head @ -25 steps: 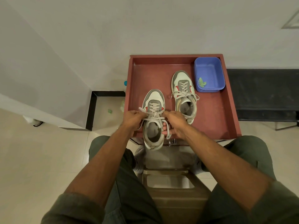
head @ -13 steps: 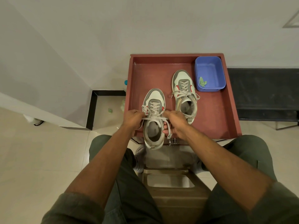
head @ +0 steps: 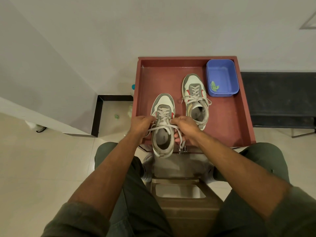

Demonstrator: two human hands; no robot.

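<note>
The shoe (head: 162,139) stands upright at the near edge of the red table (head: 227,120), toe pointing away from the person and heel jutting just over the rim. It is a white and grey sneaker with a small red patch on each side of the lacing, a white toe panel edged in grey, and a dark grey insole with a small print. Its pale flat laces (head: 160,128) are pulled across the opening. The left hand (head: 142,124) pinches one strand at the shoe's left side. The right hand (head: 185,127) grips the other at the right side, with a loose end hanging below its fingers. A second shoe (head: 195,101), its laces tied, stands further back to the right, just beside a blue tub (head: 222,77) holding a green scrap (head: 214,86).
</note>
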